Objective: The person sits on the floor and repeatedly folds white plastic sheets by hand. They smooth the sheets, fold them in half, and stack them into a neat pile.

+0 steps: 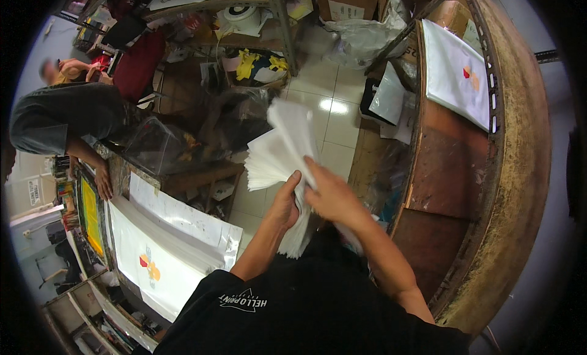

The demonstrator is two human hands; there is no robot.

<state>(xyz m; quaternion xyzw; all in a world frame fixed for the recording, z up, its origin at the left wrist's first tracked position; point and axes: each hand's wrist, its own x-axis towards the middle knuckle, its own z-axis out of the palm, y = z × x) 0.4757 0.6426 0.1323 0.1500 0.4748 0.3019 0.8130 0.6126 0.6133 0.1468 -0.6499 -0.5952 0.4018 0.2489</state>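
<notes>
In front of my chest is a thick stack of thin white sheets [282, 144], fanned out at its far end; I cannot tell whether they are paper or cloth. My left hand [285, 203] grips the stack at its middle from the left, thumb on top. On the right edge of the same stack, my right hand [330, 196] is closed, its index finger laid along the sheets and slightly smeared by motion. The lower end of the stack hangs down between my wrists.
To the left, a printed white sheet [143, 257] lies on a worktable, beside a framed yellow screen [90, 214]. A co-worker's hand [103, 181] rests near it. On the right, another printed white sheet [455, 73] lies on a brown wooden shelf [449, 165]. Cardboard boxes [351, 3] stand behind.
</notes>
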